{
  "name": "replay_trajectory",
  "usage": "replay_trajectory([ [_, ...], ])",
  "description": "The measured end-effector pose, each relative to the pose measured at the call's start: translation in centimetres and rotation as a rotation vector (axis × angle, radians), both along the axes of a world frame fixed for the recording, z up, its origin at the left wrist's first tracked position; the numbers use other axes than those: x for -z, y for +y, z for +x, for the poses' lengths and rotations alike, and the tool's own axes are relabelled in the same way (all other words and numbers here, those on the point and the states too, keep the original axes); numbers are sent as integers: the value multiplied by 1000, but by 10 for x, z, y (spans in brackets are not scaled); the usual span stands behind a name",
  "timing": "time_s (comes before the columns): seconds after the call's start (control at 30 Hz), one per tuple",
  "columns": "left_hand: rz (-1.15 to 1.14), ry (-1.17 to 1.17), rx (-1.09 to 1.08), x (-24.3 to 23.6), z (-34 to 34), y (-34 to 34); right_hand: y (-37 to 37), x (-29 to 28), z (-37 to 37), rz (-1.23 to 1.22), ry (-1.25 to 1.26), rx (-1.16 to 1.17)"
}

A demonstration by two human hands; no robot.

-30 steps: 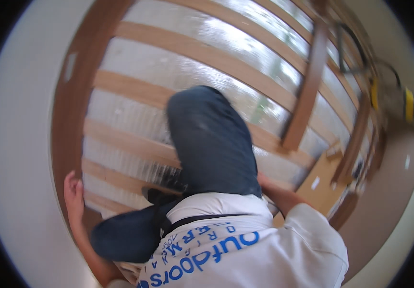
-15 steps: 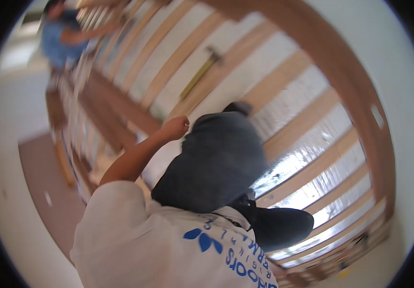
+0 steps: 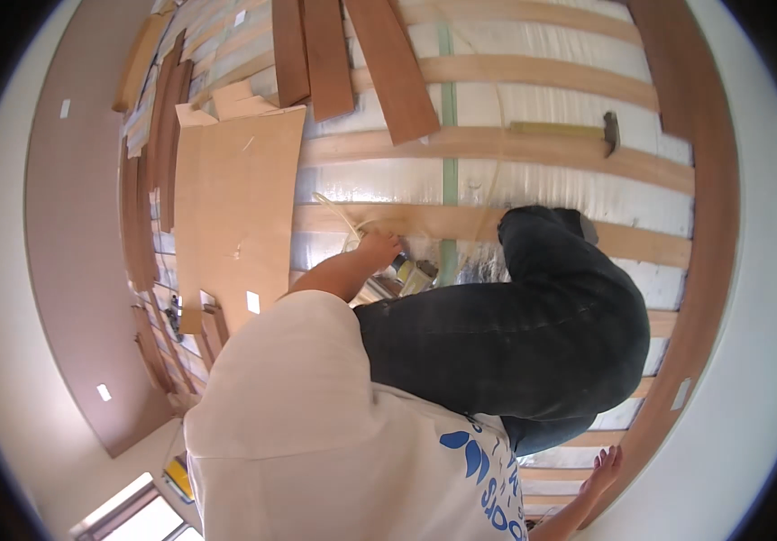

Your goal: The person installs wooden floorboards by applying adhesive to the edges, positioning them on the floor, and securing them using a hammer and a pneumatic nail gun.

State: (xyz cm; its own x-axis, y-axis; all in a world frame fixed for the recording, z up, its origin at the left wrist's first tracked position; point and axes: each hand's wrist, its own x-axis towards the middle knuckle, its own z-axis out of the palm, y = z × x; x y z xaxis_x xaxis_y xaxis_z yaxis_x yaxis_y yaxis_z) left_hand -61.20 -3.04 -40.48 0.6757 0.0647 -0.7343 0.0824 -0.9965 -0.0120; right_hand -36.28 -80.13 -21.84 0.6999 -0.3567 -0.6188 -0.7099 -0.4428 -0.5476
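In the head view my left hand (image 3: pixel 379 250) is closed on what looks like an air nailer (image 3: pixel 417 275), low beside my bent leg. My palm and leg hide part of the tool. A pale, thin hose (image 3: pixel 334 207) curls next to that hand. At the lower right my right hand (image 3: pixel 607 467) is open, fingers apart and holding nothing, close to the brown board (image 3: pixel 708 298) along the wall. Farther off, a hammer (image 3: pixel 611 133) with a yellowish handle lies across the wooden battens (image 3: pixel 542 70).
Silvery sheeting (image 3: pixel 388 183) shows between the battens, crossed by a green strip (image 3: pixel 449 180). Loose brown floorboards (image 3: pixel 393 68) lie at the far side. A cardboard sheet (image 3: pixel 235 198) lies left of me, with more planks beyond it.
My view has swung round and my body is lower, with a knee bent over the battens. My left hand has reached down to the tool, and my right hand has come into view.
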Motion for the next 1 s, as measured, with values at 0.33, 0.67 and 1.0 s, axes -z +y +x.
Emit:
replay_trajectory([
  [0.33,-95,213,-556,-71,-135,13,-28,-82,176,-120,-152,-475],
  [0.67,340,205,-971,-71,-338,88,-59,-11,175,-276,-318,-1089],
  [1.0,53,72,-541,-1,-277,113,256,48,55,-542,-121,-1261],
])
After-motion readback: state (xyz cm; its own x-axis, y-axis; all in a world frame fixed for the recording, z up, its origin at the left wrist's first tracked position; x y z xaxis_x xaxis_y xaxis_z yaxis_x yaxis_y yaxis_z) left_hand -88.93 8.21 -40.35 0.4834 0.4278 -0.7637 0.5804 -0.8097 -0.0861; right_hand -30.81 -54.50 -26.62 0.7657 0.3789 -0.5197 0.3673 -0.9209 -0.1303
